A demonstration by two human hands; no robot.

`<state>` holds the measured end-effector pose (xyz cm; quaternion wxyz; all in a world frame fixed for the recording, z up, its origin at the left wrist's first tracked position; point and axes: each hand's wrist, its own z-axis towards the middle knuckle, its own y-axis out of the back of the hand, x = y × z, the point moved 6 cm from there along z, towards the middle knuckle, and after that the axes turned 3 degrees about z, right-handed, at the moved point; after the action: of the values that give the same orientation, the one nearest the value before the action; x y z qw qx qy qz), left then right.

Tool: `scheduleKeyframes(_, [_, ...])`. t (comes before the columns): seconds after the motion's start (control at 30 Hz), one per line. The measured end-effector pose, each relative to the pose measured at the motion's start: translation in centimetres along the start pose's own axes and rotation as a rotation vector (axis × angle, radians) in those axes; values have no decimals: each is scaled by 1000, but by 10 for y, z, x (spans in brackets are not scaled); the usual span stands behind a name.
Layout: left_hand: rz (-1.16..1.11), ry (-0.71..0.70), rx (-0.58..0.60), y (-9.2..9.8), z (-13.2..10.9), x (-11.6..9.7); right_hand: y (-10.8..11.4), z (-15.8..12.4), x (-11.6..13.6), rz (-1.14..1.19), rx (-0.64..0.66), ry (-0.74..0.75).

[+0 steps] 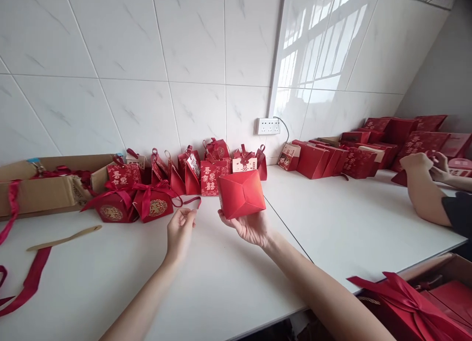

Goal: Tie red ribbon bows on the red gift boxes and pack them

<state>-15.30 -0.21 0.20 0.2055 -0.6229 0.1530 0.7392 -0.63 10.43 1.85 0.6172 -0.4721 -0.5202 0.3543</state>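
My right hand (254, 229) holds a small red gift box (243, 196) from below, tilted so that a face with folded seams turns towards me. To its left, my left hand (180, 230) is closed in a pinch above the white table. A thin dark red ribbon (195, 199) curls up from its fingertips. Just beyond stand two red boxes with satin bows, a left one (114, 206) and a right one (157, 203), both bearing gold round emblems. Several looped gift boxes (216, 176) are lined up behind my hands, partly covered by the held box.
An open cardboard box (40, 193) of ribbons stands at the left, near a wooden stick (66, 238) and loose ribbon (31, 282). More red boxes (313, 159) line the wall. Another person's arm (422, 188) works at right. A carton (442, 267) sits below the table edge.
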Motion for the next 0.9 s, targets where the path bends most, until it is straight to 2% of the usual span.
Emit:
scheduleKeyframes(0.1, [28,-1,15,-1,2,2,4,-4,-4,27,-19,-7])
scheduleKeyframes(0.17, [18,-57,44,-5,-4,-5,8,-10,-8,-1,-61,11])
scheduleKeyframes(0.3, [-25,-471,295,-28,-36,-46,18,-27,-25,-155,-161,32])
scheduleKeyframes(0.37, [25,-578,379,-35,-47,-59,20,-36,-36,-203,-186,6])
scheduleKeyframes(0.43, [54,-527,311,-30,-39,-60,19,-46,-42,-201,-181,13])
scheduleKeyframes(0.47, [33,-457,226,-22,-29,-56,17,-51,-44,-191,-173,25])
scheduleKeyframes(0.53, [-9,-248,-35,2,-6,-38,13,-63,-44,-185,-165,57])
scheduleKeyframes(0.57, [-1,-200,-98,10,4,-31,11,-69,-43,-201,-169,73])
scheduleKeyframes(0.63, [13,-154,-144,18,16,-20,7,-85,-40,-293,-196,102])
scheduleKeyframes(0.67, [26,-143,-137,19,20,-16,5,-95,-35,-373,-221,138])
scheduleKeyframes(0.73, [53,-123,-96,15,21,-11,-1,-119,-19,-635,-286,300])
scheduleKeyframes(0.83, [135,-108,4,5,14,-8,-29,-168,15,-1337,-394,764])
scheduleKeyframes(0.9, [216,-130,79,-4,7,-11,-54,-200,22,-1848,-401,1042])
